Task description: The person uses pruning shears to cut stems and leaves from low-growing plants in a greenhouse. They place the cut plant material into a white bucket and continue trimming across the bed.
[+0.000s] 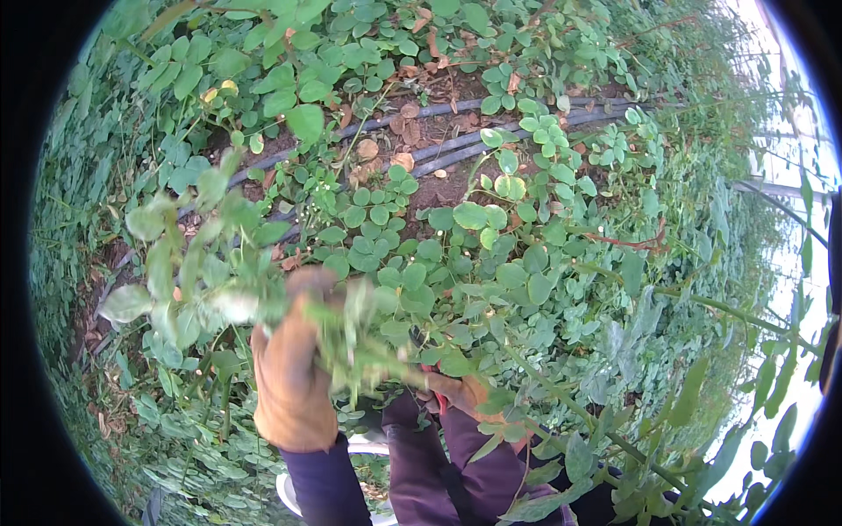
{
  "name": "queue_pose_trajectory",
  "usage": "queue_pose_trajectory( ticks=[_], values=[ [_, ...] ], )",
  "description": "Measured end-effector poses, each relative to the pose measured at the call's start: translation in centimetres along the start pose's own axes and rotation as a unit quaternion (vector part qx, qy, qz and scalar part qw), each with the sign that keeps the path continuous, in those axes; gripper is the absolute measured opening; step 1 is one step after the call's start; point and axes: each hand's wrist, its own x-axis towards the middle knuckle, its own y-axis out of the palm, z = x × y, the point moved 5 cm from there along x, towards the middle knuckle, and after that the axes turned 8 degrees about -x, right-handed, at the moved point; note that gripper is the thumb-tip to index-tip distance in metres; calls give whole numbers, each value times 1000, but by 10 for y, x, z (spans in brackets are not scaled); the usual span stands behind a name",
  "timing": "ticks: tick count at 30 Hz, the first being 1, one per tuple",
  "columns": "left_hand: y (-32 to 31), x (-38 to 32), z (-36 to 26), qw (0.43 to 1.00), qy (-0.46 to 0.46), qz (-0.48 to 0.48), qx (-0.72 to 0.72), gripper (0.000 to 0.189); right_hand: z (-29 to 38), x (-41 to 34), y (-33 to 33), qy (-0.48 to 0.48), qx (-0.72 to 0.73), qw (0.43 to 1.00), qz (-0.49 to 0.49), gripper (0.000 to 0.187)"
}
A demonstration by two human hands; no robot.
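Note:
My left hand (293, 381), in a tan and brown work glove, is shut on a bunch of cut leafy stems (358, 365). Motion blurs the bunch; its leaves fan out to the left, and its stem ends point towards my right hand. My gloved right hand (473, 398) is partly covered by leaves, low and right of centre. It grips a red-handled tool (439, 394), which looks like pruning shears; foliage hides most of the blades. Rose-like plants (421, 276) with rounded green leaflets surround both hands.
Several dark irrigation pipes (454, 151) run across the soil among dry brown leaves (368, 150). A long green stem (585, 414) slants across the lower right, close to my right arm. Part of a white object (287, 494) shows beside my left sleeve, near my legs (421, 460).

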Motion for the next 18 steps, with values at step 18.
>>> queue_pose_trajectory(
  ticks=[18],
  values=[
    [-117, -207, -17, 917, -307, -196, -163, 35, 3, -10, 48, 2, -74, 995, 70, 28]
  ],
)
